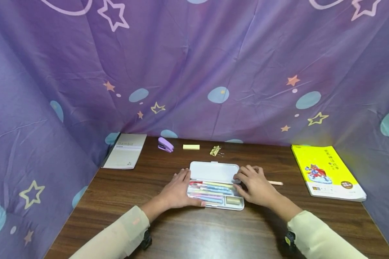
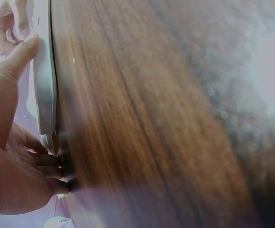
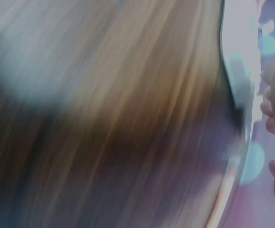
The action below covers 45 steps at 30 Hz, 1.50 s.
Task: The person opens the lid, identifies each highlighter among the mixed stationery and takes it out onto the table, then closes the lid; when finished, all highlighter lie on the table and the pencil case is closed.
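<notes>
A white pencil case (image 1: pixel 214 172) lies on the table with its lid folded back, away from the person. Inside are several pens (image 1: pixel 210 187) and a tan block (image 1: pixel 232 200) in the front right compartment. My left hand (image 1: pixel 178 190) holds the case's left end, its thumb along the front edge and its fingers round the side. Over the right end is my right hand (image 1: pixel 254 185), fingers loosely bent close to the lid's right edge, with nothing visible in them. A pale pink pen (image 1: pixel 275 183) lies on the table, partly hidden behind the right hand.
Along the back of the table are a grey notebook (image 1: pixel 125 153), a purple stapler (image 1: pixel 165 144), a yellow sticky-note pad (image 1: pixel 191 147) and gold clips (image 1: pixel 215 151). A yellow book (image 1: pixel 327 172) lies at the right. Purple curtain (image 1: pixel 194 72) surrounds the back and sides.
</notes>
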Available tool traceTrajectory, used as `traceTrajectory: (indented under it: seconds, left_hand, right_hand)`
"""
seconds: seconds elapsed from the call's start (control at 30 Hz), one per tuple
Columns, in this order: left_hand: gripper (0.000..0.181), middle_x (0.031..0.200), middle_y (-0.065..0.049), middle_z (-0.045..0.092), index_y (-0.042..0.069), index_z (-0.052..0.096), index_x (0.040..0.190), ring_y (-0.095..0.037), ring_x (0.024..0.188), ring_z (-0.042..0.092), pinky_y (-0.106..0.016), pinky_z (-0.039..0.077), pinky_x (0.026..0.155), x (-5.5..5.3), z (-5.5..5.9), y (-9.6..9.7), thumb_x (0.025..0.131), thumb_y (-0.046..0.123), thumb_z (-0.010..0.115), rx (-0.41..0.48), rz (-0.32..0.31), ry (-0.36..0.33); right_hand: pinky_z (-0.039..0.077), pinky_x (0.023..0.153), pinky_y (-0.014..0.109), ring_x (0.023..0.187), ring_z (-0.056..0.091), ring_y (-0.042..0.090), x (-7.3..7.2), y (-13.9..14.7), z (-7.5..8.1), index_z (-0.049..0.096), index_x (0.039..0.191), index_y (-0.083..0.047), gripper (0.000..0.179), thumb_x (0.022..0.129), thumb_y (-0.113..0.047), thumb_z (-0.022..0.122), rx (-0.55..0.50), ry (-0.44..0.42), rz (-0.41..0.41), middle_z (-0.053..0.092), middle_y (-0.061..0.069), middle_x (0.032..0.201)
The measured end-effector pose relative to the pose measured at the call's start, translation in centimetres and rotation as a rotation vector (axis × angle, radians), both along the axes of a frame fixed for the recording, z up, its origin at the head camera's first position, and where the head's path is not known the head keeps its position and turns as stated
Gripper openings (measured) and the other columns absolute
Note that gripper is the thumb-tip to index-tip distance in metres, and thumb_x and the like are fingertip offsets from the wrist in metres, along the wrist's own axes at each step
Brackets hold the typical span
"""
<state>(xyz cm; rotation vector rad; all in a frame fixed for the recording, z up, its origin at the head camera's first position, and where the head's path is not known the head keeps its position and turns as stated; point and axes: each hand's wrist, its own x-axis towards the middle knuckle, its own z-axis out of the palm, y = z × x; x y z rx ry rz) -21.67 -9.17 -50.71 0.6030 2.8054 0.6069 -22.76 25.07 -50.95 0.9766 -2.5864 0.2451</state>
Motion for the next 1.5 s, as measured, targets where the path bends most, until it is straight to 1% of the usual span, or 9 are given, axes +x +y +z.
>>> traceTrajectory:
  seconds: [0.17, 0.27, 0.43, 0.57, 0.9, 1.17, 1.37, 1.5]
  left_hand:
    - [0.144, 0.182, -0.026, 0.024, -0.004, 0.021, 0.174, -0.041, 0.172, 0.02, -0.052, 0.021, 0.142, 0.0, 0.1, 0.1, 0.077, 0.084, 0.082, 0.012, -0.004, -0.006]
    - [0.144, 0.182, -0.026, 0.024, -0.004, 0.021, 0.174, -0.041, 0.173, 0.019, -0.052, 0.021, 0.142, 0.0, 0.1, 0.1, 0.078, 0.085, 0.081, 0.008, -0.003, -0.012]
    - [0.144, 0.183, -0.025, 0.022, -0.003, 0.02, 0.175, -0.04, 0.173, 0.018, -0.051, 0.022, 0.142, -0.1, -0.1, 0.2, 0.078, 0.086, 0.08, 0.0, 0.0, -0.02]
    - [0.145, 0.183, -0.024, 0.022, -0.003, 0.02, 0.175, -0.039, 0.173, 0.017, -0.051, 0.022, 0.142, -0.2, -0.1, 0.2, 0.078, 0.087, 0.079, -0.007, 0.002, -0.015]
    - [0.145, 0.183, -0.026, 0.022, -0.004, 0.02, 0.174, -0.04, 0.173, 0.018, -0.052, 0.021, 0.142, -0.3, 0.1, 0.0, 0.078, 0.087, 0.079, -0.008, -0.005, -0.005]
    - [0.146, 0.183, -0.025, 0.022, -0.004, 0.02, 0.174, -0.039, 0.173, 0.018, -0.051, 0.021, 0.142, -0.2, 0.1, 0.0, 0.077, 0.087, 0.08, -0.01, 0.003, -0.013]
    - [0.146, 0.183, -0.024, 0.022, -0.003, 0.02, 0.175, -0.039, 0.173, 0.018, -0.051, 0.022, 0.142, -0.1, 0.0, 0.0, 0.077, 0.089, 0.078, -0.017, 0.004, -0.01]
    - [0.146, 0.183, -0.024, 0.022, -0.003, 0.021, 0.175, -0.039, 0.173, 0.018, -0.051, 0.022, 0.142, 0.0, -0.1, 0.0, 0.077, 0.089, 0.078, -0.018, 0.006, -0.01]
  right_hand:
    - [0.053, 0.099, 0.068, 0.105, 0.063, 0.021, 0.2, -3.3, 0.0, 0.078, 0.11, -0.018, 0.022, 0.097, -0.036, 0.083, 0.003, 0.006, 0.074, 0.069, -0.003, 0.107]
    - [0.052, 0.097, 0.065, 0.103, 0.062, 0.021, 0.2, -4.9, -0.1, 0.077, 0.109, -0.018, 0.023, 0.097, -0.037, 0.084, 0.006, 0.011, 0.104, 0.069, -0.003, 0.105]
    - [0.052, 0.092, 0.055, 0.098, 0.058, 0.018, 0.1, -6.4, -0.5, 0.076, 0.105, -0.021, 0.021, 0.098, -0.039, 0.083, 0.029, 0.023, 0.108, 0.067, -0.005, 0.103]
    - [0.05, 0.089, 0.049, 0.095, 0.056, 0.016, 0.0, -6.9, -0.7, 0.075, 0.103, -0.022, 0.018, 0.098, -0.037, 0.083, 0.018, 0.011, 0.101, 0.066, -0.006, 0.101]
    - [0.048, 0.087, 0.046, 0.096, 0.056, 0.016, -0.2, -7.3, -0.6, 0.075, 0.103, -0.021, 0.016, 0.097, -0.033, 0.084, -0.014, -0.037, 0.084, 0.064, -0.007, 0.101]
    - [0.045, 0.083, 0.038, 0.094, 0.056, 0.014, 0.0, -7.5, -0.9, 0.071, 0.101, -0.022, 0.017, 0.095, -0.03, 0.086, -0.037, -0.019, 0.091, 0.064, -0.008, 0.1]
    - [0.046, 0.084, 0.038, 0.095, 0.057, 0.015, 0.2, -7.9, -1.0, 0.074, 0.105, -0.021, 0.016, 0.096, -0.03, 0.085, -0.028, -0.03, 0.085, 0.067, -0.006, 0.101]
    - [0.047, 0.084, 0.039, 0.095, 0.057, 0.016, 0.5, -8.3, -0.9, 0.076, 0.104, -0.02, 0.017, 0.095, -0.03, 0.086, -0.014, -0.015, 0.07, 0.067, -0.006, 0.101]
